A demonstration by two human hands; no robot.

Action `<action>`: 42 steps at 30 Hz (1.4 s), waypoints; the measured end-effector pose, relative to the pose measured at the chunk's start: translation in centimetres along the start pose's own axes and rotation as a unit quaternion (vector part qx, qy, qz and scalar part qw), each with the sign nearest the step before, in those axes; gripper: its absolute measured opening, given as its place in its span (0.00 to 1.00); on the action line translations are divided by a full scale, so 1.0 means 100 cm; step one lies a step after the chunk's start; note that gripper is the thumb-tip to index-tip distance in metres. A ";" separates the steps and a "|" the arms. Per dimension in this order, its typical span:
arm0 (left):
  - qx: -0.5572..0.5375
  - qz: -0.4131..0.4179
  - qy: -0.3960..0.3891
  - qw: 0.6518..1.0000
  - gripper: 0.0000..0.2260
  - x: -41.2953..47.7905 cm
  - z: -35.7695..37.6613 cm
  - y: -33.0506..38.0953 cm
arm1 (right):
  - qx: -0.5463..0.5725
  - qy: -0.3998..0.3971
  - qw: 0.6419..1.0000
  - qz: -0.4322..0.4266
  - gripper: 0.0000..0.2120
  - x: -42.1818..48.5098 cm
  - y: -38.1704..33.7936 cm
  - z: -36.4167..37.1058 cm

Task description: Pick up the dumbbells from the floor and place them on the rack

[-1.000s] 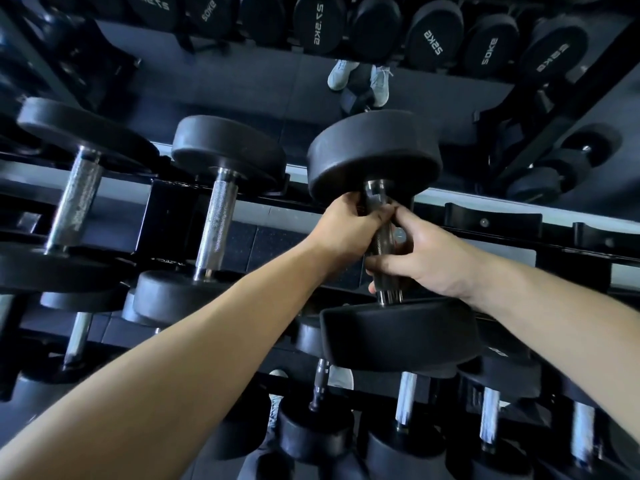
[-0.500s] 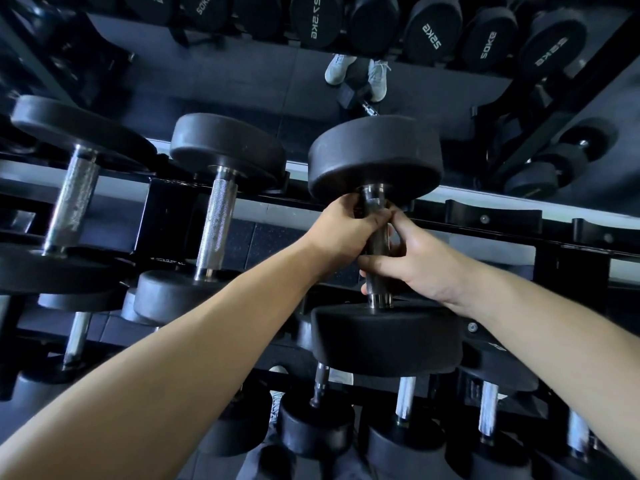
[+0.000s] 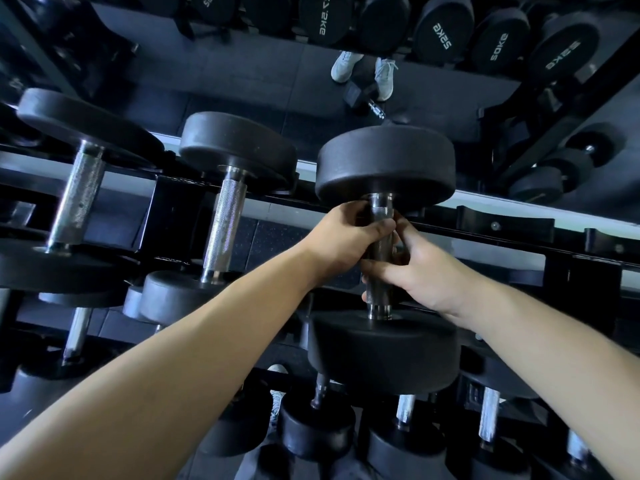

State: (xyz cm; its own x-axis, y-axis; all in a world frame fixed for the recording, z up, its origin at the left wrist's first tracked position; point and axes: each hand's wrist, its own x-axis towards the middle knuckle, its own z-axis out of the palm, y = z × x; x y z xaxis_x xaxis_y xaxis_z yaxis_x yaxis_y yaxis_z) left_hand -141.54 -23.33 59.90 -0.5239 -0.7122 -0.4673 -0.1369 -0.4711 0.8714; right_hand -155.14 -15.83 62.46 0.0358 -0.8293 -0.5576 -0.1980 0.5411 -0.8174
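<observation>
Slightly lower than a second ago, your dumbbell (image 3: pixel 385 164) sits straighter over the rack (image 3: pixel 505 223), at its top shelf, right of two racked dumbbells (image 3: pixel 225 223). Left hand (image 3: pixel 346 237) and right hand (image 3: pixel 415 271) both keep a closed grip round its handle. Flipped labels (image 3: pixel 442 36) in the mirror read 25kg and 20kg.
</observation>
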 end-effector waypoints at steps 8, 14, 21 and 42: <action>-0.008 0.006 -0.021 1.000 0.05 0.000 -0.005 -0.004 | 0.028 0.054 0.998 -0.016 0.25 -0.005 0.008 0.018; 0.025 0.004 -0.012 1.000 0.04 0.005 -0.002 0.000 | 0.031 0.071 0.997 -0.025 0.27 -0.003 0.012 0.017; 0.066 0.007 -0.020 0.998 0.04 0.016 -0.006 0.007 | 0.029 0.093 0.995 -0.028 0.26 0.005 0.011 0.016; 0.190 0.042 0.040 0.980 0.26 -0.056 -0.041 0.020 | -0.180 0.277 0.934 -0.134 0.23 -0.071 -0.032 0.039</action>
State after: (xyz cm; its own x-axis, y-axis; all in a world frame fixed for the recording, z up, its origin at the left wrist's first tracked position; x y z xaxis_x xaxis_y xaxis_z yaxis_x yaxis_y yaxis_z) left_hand -135.45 -22.37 63.67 -0.4815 -0.7856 -0.3886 -0.4073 -0.1920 0.8929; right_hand -150.90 -11.16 68.47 -0.3616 -0.9272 -0.0971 -0.5755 0.3039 -0.7592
